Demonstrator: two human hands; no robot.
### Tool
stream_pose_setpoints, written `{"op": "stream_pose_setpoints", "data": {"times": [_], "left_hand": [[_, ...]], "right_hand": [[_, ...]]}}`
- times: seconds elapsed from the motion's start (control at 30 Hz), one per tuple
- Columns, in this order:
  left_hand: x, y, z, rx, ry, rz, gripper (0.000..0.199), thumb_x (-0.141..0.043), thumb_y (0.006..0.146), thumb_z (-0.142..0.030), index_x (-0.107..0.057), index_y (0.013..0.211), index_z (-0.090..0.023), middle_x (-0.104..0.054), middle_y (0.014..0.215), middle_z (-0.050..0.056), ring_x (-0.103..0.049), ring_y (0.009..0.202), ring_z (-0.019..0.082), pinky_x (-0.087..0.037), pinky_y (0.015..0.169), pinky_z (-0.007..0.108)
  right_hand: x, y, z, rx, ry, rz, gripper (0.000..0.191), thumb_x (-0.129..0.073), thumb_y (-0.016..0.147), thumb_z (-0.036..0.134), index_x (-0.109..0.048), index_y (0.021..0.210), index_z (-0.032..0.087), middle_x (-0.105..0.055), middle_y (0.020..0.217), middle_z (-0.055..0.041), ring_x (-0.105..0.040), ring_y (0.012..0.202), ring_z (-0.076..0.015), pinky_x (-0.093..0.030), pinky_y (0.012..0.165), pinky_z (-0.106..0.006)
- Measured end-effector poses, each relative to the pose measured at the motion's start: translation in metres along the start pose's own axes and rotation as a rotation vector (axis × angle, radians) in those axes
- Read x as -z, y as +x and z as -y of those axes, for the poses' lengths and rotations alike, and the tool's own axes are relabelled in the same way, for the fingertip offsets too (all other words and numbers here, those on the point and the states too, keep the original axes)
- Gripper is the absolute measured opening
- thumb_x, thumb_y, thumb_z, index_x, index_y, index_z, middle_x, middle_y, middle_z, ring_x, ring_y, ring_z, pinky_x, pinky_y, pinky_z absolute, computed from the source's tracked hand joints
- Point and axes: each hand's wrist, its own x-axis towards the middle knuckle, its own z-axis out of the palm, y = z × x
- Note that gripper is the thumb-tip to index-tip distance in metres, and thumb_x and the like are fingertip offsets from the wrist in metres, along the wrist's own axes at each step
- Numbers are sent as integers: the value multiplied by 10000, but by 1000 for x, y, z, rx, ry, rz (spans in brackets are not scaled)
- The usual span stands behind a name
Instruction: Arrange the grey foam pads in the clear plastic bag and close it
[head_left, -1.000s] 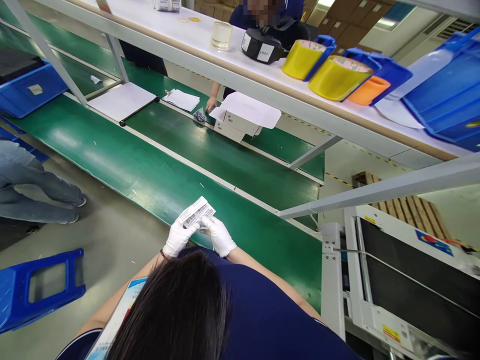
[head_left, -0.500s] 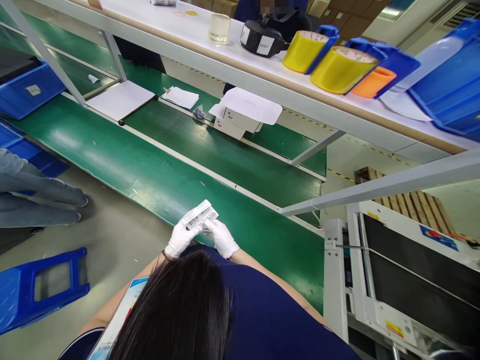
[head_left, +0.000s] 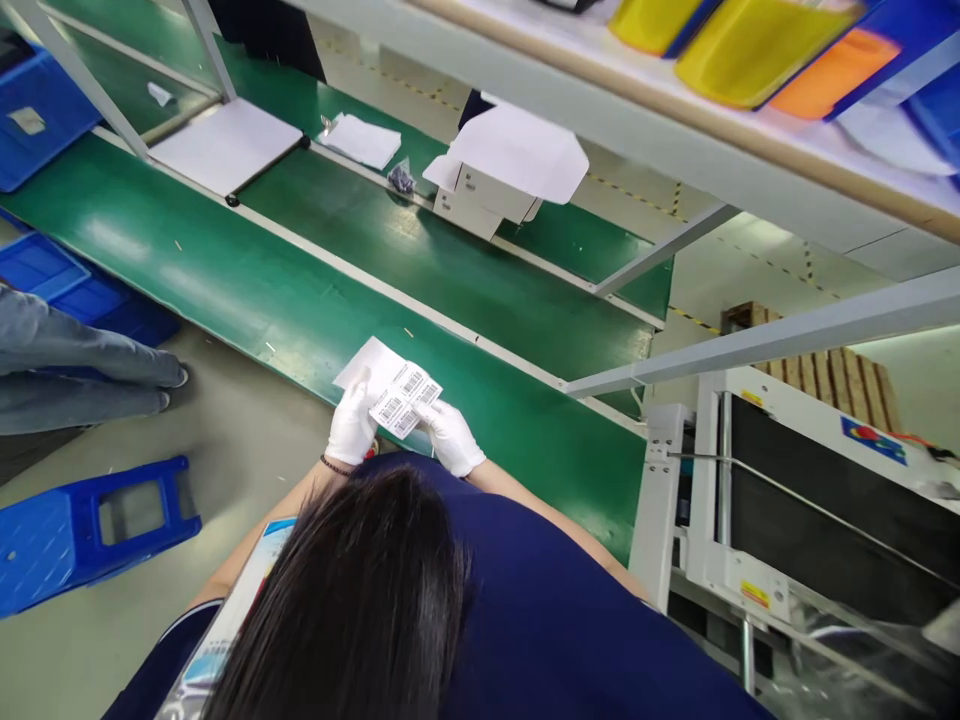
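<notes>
Both gloved hands hold a sheet of barcode labels (head_left: pixel 396 390) over the near edge of the green conveyor belt (head_left: pixel 247 300). From the head view: left hand (head_left: pixel 352 425) grips the sheet's left side, thumb on top; right hand (head_left: pixel 455 447) pinches its lower right corner. A half-second ago the sheet stood tilted up and narrow; now it lies flatter and more of its white backing shows, so the labels look easier to read or peel. Farther off, a white box (head_left: pixel 495 180) sits across the belt.
</notes>
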Motion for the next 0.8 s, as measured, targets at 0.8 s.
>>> {"op": "stream_pose_setpoints", "data": {"times": [0.8], "left_hand": [[41,61,-104,-401,166,-260,618,-652,827,19,-542,1415,-136,-454,1603,118,-582,1322,206,-502,1118,299]], "right_hand": [[50,-2,65,210,-21,-103,325,-822,713,481,-786,924,236,-772,1110,-74,-697,1132,-324,-527,1035,-524]]}}
